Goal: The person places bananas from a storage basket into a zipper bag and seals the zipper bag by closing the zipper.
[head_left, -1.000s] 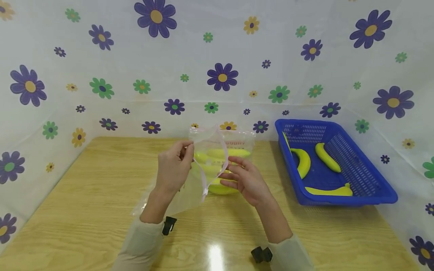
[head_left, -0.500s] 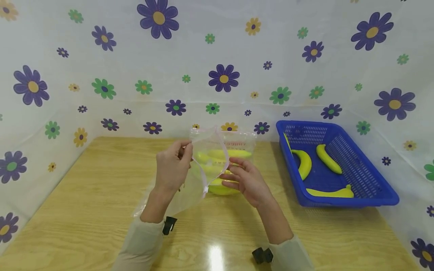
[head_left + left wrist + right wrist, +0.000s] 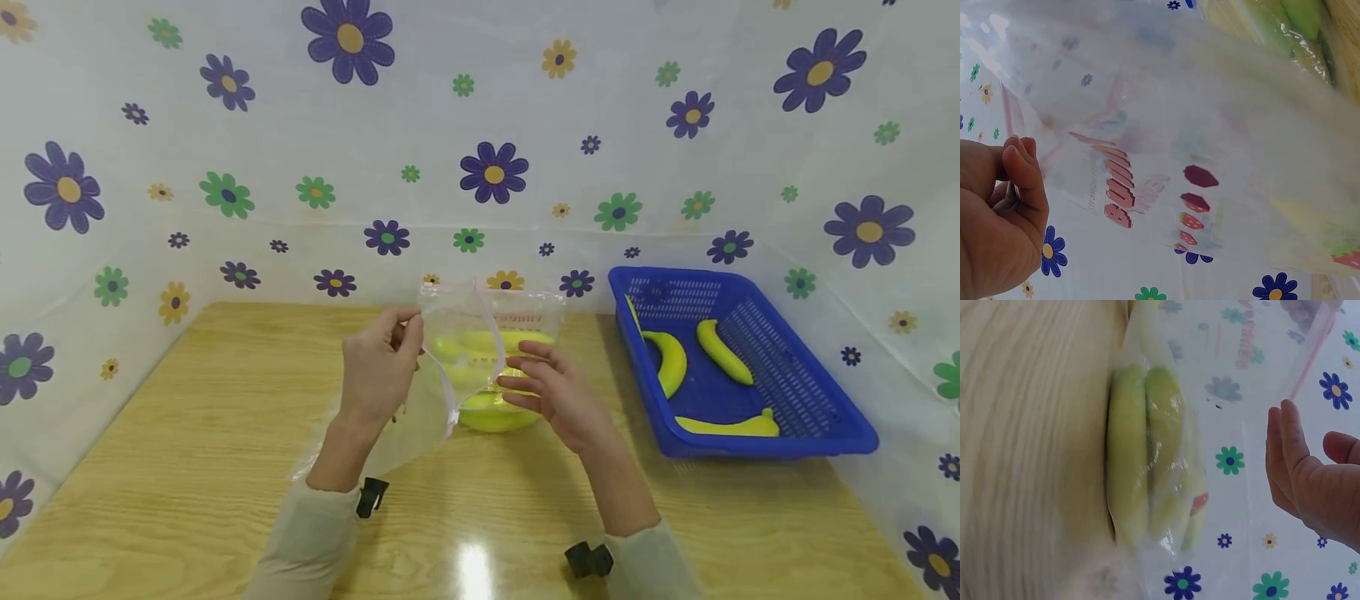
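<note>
Left of the basket (image 3: 812,358), a person's left hand (image 3: 378,365) pinches a clear bag (image 3: 420,425) while the right hand (image 3: 564,402), fingers loosely spread, hovers just beside it. Bagged bananas (image 3: 498,418) sit there too, on the table (image 3: 225,400); loose bananas (image 3: 725,353) lie in the basket.

A makeshift tabletop booth, apparently a small work corner screened off on three sides: purple-, green- and yellow-flowered white sheeting (image 3: 420,117) spans the upper frame and runs down the left and right edges, walling in a light-brown wood-grain tabletop (image 3: 225,375) across the lower half; what kind of room lies behind the sheeting cannot be told
</note>
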`<state>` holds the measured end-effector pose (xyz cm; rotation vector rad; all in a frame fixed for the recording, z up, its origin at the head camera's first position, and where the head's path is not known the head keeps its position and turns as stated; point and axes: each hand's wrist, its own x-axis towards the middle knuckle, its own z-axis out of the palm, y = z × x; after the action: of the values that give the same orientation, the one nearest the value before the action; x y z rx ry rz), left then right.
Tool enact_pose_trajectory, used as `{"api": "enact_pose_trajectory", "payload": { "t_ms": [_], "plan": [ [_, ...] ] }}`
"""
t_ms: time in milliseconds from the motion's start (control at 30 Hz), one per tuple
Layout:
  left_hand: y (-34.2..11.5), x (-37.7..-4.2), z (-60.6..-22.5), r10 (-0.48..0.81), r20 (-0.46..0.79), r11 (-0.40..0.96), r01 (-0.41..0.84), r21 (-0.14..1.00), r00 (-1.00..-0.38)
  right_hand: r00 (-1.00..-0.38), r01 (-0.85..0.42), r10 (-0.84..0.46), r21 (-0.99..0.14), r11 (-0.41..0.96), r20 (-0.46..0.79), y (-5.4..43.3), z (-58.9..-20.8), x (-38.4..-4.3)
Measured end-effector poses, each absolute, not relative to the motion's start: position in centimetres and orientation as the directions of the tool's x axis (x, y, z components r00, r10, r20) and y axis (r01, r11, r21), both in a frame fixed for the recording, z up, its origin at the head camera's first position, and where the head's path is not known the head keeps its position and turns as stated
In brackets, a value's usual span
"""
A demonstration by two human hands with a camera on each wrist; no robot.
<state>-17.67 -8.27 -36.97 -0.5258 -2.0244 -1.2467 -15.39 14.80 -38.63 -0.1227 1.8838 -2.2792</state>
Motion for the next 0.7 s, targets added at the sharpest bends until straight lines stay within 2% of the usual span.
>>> {"api": "enact_pose_trajectory", "payload": {
  "t_ms": [133, 267, 500, 700],
  "plan": [
    [-8.4, -17.7, -37.0, -0.009, 0.738, 0.45, 0.656, 0.606, -0.675, -0.988, 0.077, -0.145, -0.988, -0.137, -0.057, 16.3, -37.3, -15.7],
    [-8.4, -17.7, -37.1, -0.01, 0.732, 0.442, 0.654, 0.614, -0.681, -0.995, 0.083, -0.056, -0.996, -0.035, -0.081, 18.9, -35.5, -16.3],
    [-8.5, -17.5, -36.9, 0.007, 0.679, 0.45, 0.609, 0.653, -0.734, -0.995, 0.095, 0.035, -0.974, 0.204, -0.09, 25.0, -33.4, -17.5],
    [-8.7, -17.6, -36.8, 0.057, 0.648, 0.49, 0.587, 0.645, -0.76, -0.983, 0.177, 0.122, -0.892, 0.415, -0.138, 29.7, -34.1, -18.7]
  ]
}}
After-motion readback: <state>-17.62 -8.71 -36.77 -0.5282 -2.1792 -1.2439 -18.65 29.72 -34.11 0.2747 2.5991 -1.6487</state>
